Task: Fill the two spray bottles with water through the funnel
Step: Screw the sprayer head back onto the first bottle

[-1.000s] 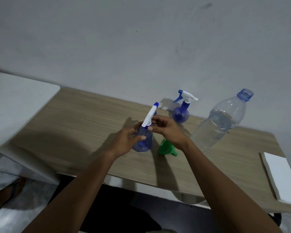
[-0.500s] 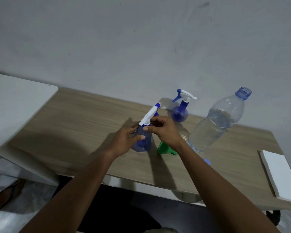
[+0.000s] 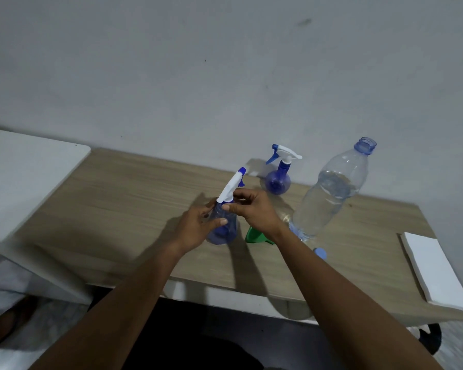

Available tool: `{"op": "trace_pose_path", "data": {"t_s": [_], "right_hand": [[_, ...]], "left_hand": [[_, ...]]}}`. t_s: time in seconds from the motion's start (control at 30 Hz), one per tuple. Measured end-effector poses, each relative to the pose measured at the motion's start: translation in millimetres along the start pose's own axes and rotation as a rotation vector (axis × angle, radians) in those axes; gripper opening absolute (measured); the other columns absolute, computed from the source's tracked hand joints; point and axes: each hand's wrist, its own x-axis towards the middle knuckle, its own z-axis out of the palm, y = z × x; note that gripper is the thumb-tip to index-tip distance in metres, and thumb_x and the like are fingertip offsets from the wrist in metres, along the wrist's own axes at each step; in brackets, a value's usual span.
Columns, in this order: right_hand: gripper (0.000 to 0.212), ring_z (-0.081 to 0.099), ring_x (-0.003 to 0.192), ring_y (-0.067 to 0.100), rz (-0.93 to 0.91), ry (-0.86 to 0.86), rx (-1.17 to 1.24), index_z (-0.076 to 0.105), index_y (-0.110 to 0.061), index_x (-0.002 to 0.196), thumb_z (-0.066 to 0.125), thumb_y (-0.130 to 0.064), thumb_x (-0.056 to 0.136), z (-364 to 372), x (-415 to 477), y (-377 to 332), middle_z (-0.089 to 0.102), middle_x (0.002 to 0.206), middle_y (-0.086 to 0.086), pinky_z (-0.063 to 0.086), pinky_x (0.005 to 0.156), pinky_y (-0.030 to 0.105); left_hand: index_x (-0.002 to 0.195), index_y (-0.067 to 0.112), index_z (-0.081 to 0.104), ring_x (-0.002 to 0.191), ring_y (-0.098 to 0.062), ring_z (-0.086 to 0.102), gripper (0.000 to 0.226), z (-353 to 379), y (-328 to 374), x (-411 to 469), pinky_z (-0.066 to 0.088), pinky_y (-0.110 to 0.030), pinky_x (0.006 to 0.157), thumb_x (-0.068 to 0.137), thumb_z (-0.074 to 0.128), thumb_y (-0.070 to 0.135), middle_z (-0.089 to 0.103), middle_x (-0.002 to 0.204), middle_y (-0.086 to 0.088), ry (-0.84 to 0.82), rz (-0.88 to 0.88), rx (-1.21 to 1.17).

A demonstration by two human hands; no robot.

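Wall (image 3: 225,62), pale grey and marked with a few dark specks, filled the upper half of the frame. Below it the wooden desk (image 3: 123,209) ran from centre left to the lower right, with a white surface (image 3: 24,177) at the left edge of the frame beside it. A large clear water bottle (image 3: 329,193) stood right of centre, uncapped and partly filled. A white slab (image 3: 433,271) lay on the desk near the right edge of the frame.

At the centre of the frame, both bare forearms reached in from the bottom. The left hand (image 3: 198,225) wrapped its fingers and thumb around the round blue body of the near spray bottle (image 3: 222,228), which rested on the desk. The right hand (image 3: 254,209) pinched the neck of that bottle just under its white trigger head (image 3: 231,185), which tilted up toward the wall. The far spray bottle (image 3: 278,180) stood upright by the wall, just above the right hand in the frame, with its head on, apart from both hands.

The green funnel (image 3: 254,236) lay on the desk just below the right wrist, between the near spray bottle and the water bottle. A small blue cap (image 3: 320,253) lay on the desk near the foot of the water bottle.
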Motion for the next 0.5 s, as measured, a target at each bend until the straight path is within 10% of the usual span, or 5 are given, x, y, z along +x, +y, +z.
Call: {"op": "trace_pose_path", "data": {"t_s": [0.1,0.33,0.5], "right_hand": [[0.028,0.073,0.099,0.017,-0.001,-0.081,-0.023,0.073,0.001,0.114,0.077,0.001,0.086,-5.6,-17.8,-2.5,0.077,0.106,0.008,0.055,0.091,0.029],[0.023,0.068,0.095,0.011,-0.003,-0.199,0.066,0.070,0.001,0.114,0.069,0.005,0.091,-7.2,-80.5,-19.0,0.072,0.103,0.005,0.053,0.087,0.021],[0.024,0.070,0.087,0.012,0.073,-0.177,0.088,0.070,0.002,0.107,0.075,0.009,0.084,0.5,-137.8,-2.0,0.073,0.095,0.004,0.056,0.087,0.029]], "left_hand": [[0.119,0.027,0.067,0.090,0.017,0.064,0.043,0.6,-0.7,-16.3,0.045,-0.004,0.080,0.082,0.080,0.009,0.073,0.094,0.024,-0.035,0.010,0.033],[0.128,0.018,0.066,0.111,-0.008,0.067,0.075,2.7,-1.1,-68.4,0.052,-0.023,0.097,0.059,0.093,0.032,0.074,0.119,0.004,-0.176,-0.067,-0.144],[0.114,0.016,0.072,0.106,-0.020,0.072,0.045,36.2,-1.9,-122.6,0.056,-0.026,0.091,0.072,0.086,0.005,0.078,0.107,-0.001,-0.192,-0.155,-0.122]]}}
